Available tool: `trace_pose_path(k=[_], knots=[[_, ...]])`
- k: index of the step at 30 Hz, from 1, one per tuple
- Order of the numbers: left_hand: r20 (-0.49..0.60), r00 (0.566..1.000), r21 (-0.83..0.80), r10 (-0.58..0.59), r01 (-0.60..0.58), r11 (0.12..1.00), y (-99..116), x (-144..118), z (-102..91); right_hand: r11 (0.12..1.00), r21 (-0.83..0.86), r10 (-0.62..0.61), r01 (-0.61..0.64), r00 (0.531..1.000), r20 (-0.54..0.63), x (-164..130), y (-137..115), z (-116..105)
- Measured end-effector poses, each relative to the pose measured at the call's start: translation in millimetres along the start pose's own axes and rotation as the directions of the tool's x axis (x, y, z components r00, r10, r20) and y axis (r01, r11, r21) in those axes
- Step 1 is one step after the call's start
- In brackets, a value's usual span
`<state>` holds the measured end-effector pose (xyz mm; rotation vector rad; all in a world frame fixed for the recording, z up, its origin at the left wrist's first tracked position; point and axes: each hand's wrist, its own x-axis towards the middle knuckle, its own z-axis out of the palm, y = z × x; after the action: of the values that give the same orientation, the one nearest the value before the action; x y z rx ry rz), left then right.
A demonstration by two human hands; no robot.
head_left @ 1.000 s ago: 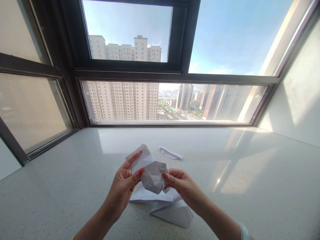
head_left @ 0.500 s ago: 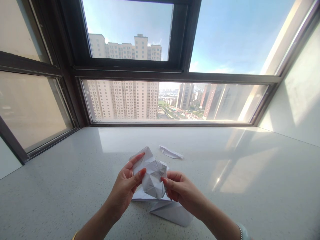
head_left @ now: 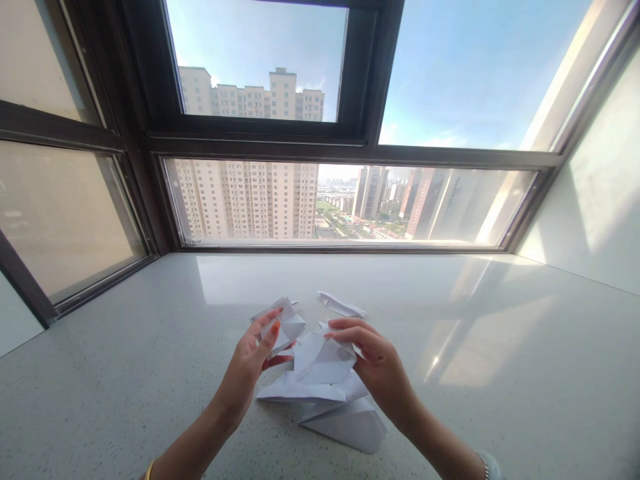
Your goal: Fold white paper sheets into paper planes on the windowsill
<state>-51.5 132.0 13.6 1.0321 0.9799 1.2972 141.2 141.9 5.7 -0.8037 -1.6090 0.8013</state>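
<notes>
My left hand (head_left: 257,350) pinches a small folded piece of white paper (head_left: 291,325) between thumb and fingers. To its right, my right hand (head_left: 373,353) grips another folded white paper piece (head_left: 320,360), its fingers over the top edge and the thumb hidden behind. A narrow gap separates the two pieces at the top; whether they touch lower down is unclear. Beneath the hands, a folded paper piece (head_left: 295,392) lies on the sill, partly covered. Nearer to me, a pointed folded paper (head_left: 347,427) rests below it.
A narrow folded paper strip (head_left: 343,305) lies on the white speckled sill (head_left: 150,373) beyond my right hand. Dark window frames (head_left: 345,250) close off the far side and the left. A pale wall (head_left: 595,200) stands at the right.
Both hands were on one creased paper piece. Now they are farther apart, each with a separate piece, and my right hand has turned to grip from above.
</notes>
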Motion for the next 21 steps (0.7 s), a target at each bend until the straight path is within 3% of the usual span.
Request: trace_pose_path(k=[6,9,14,18,21], knots=[[0.146,0.989,-0.036,0.014,-0.008,0.999,1.4,-9.6,10.2,0.976,-0.134,-0.164,0.174,0.983,0.079,-3.6,-2.9,-4.0],[0.143,0.989,-0.029,0.043,-0.039,0.999,-0.9,-8.8,10.7,0.980,-0.097,-0.162,0.172,0.981,0.108,-4.6,-4.1,-2.0],[0.026,0.996,0.025,0.088,-0.089,0.996,-0.6,-7.0,10.2,0.977,0.206,0.063,-0.061,0.998,-0.003,-1.7,-5.4,2.2],[-0.018,0.992,0.061,0.124,-0.123,0.991,-0.5,-10.1,13.2,0.924,0.252,0.268,-0.287,0.958,0.106,2.1,-3.7,5.5],[0.022,0.991,0.046,0.130,-0.131,0.990,-0.8,-14.5,15.4,0.891,0.266,0.334,-0.369,0.928,0.167,3.1,-0.9,6.3]])
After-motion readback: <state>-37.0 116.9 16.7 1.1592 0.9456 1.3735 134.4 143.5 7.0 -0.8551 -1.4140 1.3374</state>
